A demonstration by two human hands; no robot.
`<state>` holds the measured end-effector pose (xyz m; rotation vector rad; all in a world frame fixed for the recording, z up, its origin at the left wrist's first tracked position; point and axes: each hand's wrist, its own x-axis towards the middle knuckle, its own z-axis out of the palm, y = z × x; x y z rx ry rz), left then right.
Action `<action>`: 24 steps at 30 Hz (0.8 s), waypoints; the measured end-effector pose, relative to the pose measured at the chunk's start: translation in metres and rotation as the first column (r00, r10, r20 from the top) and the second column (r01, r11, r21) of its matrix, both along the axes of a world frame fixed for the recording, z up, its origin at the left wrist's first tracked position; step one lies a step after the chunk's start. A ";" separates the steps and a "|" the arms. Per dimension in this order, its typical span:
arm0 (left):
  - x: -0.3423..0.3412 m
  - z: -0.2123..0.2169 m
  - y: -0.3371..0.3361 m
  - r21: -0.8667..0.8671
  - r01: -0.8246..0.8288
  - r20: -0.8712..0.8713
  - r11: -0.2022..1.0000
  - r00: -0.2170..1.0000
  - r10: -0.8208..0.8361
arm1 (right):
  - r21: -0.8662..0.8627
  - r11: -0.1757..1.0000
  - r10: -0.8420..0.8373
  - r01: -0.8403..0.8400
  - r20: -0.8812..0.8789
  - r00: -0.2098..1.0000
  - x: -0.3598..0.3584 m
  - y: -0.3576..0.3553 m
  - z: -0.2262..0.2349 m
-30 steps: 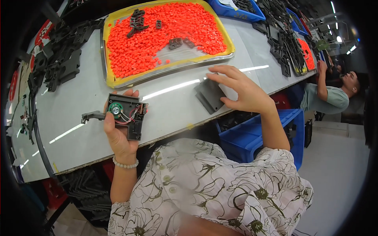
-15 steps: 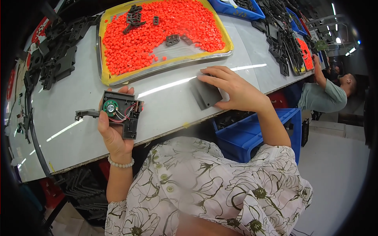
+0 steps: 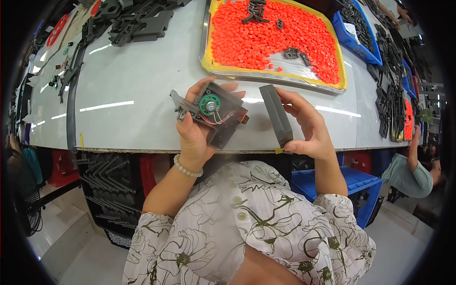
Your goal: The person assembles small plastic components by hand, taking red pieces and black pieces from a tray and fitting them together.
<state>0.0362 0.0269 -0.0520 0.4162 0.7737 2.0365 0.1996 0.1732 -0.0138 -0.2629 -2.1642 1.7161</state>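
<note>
My left hand (image 3: pixel 194 135) is closed round a dark grey plastic housing (image 3: pixel 223 134), its open side facing up. Inside the housing sits a small round speaker (image 3: pixel 209 105) with a green rim, and thin red and white wires run from it. A narrow grey arm-like piece (image 3: pixel 182 105) sticks out on the housing's left, beside my thumb. My right hand (image 3: pixel 308 128) grips a dark grey rectangular cover (image 3: pixel 275 116) by its ends, tilted on edge. The cover is held apart from the housing, a short gap to its right.
Beyond my hands lies a metal tray (image 3: pixel 266 76) lined in yellow, heaped with small red-orange caps and a few dark parts. Dark plastic parts (image 3: pixel 142 26) pile up at the far left. A blue bin (image 3: pixel 356 38) stands far right; a blue crate (image 3: pixel 327 183) sits below the table edge.
My right hand has raised the cover from the table and turned it on edge, nearer the housing. The housing has tilted in my left hand. The whole view has swung leftward.
</note>
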 end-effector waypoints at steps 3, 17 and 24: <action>-0.003 -0.003 -0.003 0.074 0.039 0.024 0.996 0.999 -0.041 | -0.016 1.000 0.021 -0.021 -0.017 1.000 -0.009 -0.006 0.000; 0.000 0.001 -0.003 0.005 -0.043 -0.043 0.999 0.998 0.043 | 0.476 0.864 -0.168 0.162 -0.031 0.985 -0.034 -0.034 0.019; 0.004 0.004 -0.001 -0.130 -0.120 0.037 0.984 0.991 0.126 | 0.582 0.784 -0.234 0.218 -0.048 0.971 -0.046 -0.048 0.014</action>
